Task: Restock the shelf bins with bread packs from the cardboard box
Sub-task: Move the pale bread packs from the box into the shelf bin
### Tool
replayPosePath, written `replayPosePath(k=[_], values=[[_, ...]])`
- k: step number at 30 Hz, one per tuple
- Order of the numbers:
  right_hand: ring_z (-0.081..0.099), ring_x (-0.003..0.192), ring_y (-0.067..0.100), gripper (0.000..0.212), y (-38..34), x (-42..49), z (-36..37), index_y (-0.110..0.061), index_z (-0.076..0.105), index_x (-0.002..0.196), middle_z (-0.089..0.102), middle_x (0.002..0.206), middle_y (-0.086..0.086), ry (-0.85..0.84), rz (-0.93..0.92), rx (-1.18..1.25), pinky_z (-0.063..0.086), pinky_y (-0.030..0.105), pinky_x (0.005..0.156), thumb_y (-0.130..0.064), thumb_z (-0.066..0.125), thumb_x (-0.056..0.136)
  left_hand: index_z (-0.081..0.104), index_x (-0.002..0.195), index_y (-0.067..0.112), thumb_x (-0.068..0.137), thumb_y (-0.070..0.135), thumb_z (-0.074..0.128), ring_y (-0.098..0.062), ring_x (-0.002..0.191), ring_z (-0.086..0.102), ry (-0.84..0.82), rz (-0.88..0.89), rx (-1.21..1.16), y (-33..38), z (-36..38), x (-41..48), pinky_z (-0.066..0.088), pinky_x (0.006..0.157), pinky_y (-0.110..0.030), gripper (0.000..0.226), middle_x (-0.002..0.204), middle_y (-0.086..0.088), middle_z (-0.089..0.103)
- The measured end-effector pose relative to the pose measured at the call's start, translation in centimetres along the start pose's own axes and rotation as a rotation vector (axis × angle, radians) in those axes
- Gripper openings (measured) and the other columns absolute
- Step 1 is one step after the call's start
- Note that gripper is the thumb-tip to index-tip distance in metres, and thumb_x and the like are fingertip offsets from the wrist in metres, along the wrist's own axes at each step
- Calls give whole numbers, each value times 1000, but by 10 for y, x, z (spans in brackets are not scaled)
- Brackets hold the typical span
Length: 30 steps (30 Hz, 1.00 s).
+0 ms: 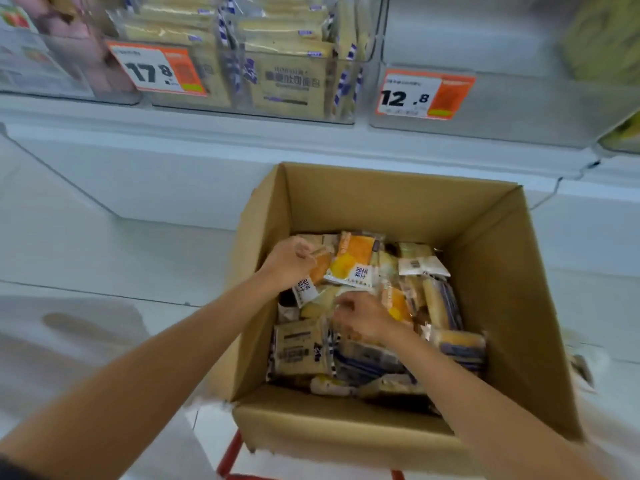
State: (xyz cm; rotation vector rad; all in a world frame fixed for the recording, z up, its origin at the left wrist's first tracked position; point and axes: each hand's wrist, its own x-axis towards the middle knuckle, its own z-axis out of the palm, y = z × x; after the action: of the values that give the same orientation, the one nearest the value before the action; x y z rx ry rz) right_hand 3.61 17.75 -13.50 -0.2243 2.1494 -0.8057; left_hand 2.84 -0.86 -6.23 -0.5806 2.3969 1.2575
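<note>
Reaching down into the open cardboard box [491, 271], both bare hands are among the loose bread packs. The left hand [289, 261] has its fingers curled round an orange bread pack [320, 268], gripping it near the orange end. That pack lies slanted. Its long axis runs from the fingertips back toward the wrist, and its white printed end points down toward the person, sticking out below the palm.

Just past the left fingertips, touching the held pack, a second orange pack [353, 259] lies flat on the heap. Its long axis runs away from the person, and its white printed end also points to the near side.

The right hand [363, 320] sits nearer the person than the left, knuckles up and fingers bent onto the packs. Whether it grips one or only rests there cannot be told through the blur. On its thumb side lies a beige pack [301, 344], face up. On its outer side, purple-striped packs [446, 303] lie with their long axes running away from the person.

Far beyond both hands, a clear shelf bin [239, 109] holds upright beige packs behind a 17.8 price tag [156, 69]. A 12.8 price tag [424, 95] hangs on the neighbouring bin [519, 123]. A red frame [230, 452] shows under the box.
</note>
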Motion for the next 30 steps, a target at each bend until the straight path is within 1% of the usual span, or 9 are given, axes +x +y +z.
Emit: replayPosePath(k=[7,12,14,16,18,21,24,27,30], values=[[61,82,27,13,-12,25,32,-7,69,83,66,86,10,-122,-103,-384,46,30,66,-13,58,87,62,120,17,90,16,63,-17,100,63,-19,-71,-49,-5,3,-2,54,93,-39,30,109,-1,64],[57,78,23,15,-8,7,-30,-10,56,100,56,88,7,102,-22,138,48,39,66,-10,63,87,67,95,4,90,23,63,-24,82,65,6,-168,-14,2,3,-8,54,77,-36,20,94,-11,69],[64,78,25,22,-7,-4,-61,-13,50,100,58,95,11,273,68,424,55,45,67,-8,65,85,64,88,3,90,51,61,-20,74,62,-181,-387,-7,11,5,-14,50,68,-30,48,89,-10,67],[67,83,21,41,-9,-16,-86,-12,46,116,58,111,12,315,142,739,59,34,66,-3,69,83,66,102,5,81,74,56,-20,89,68,-463,-549,-97,21,13,-16,54,76,-31,72,103,-9,69],[69,92,21,53,-8,-27,-98,-9,44,126,61,118,12,249,137,857,59,31,72,-1,71,81,60,119,14,82,62,65,-23,104,67,-561,-492,-359,33,30,-16,56,86,-38,60,117,-10,67],[66,105,23,66,1,-34,-98,-9,43,133,65,120,9,165,92,886,54,39,93,-12,79,77,60,123,13,86,16,74,-18,100,67,-321,-312,-645,45,53,-10,58,85,-33,40,120,-11,68],[67,107,24,91,14,-38,-101,-16,41,137,65,123,7,241,53,954,52,42,95,-35,88,61,64,107,15,78,11,81,-12,81,69,-275,-54,-209,46,46,-5,56,61,-22,34,100,-4,71],[69,95,22,58,25,-40,-104,-8,49,128,67,121,14,267,-2,948,55,34,81,-16,79,79,68,97,9,72,14,87,-16,83,71,-184,-17,-249,38,35,3,61,71,-34,32,97,-5,73],[68,99,21,48,30,-41,-95,-5,55,126,68,117,10,129,14,837,54,31,90,-16,74,84,72,99,8,76,22,84,-21,88,69,-28,-120,-611,33,31,4,56,80,-41,29,99,-6,72]])
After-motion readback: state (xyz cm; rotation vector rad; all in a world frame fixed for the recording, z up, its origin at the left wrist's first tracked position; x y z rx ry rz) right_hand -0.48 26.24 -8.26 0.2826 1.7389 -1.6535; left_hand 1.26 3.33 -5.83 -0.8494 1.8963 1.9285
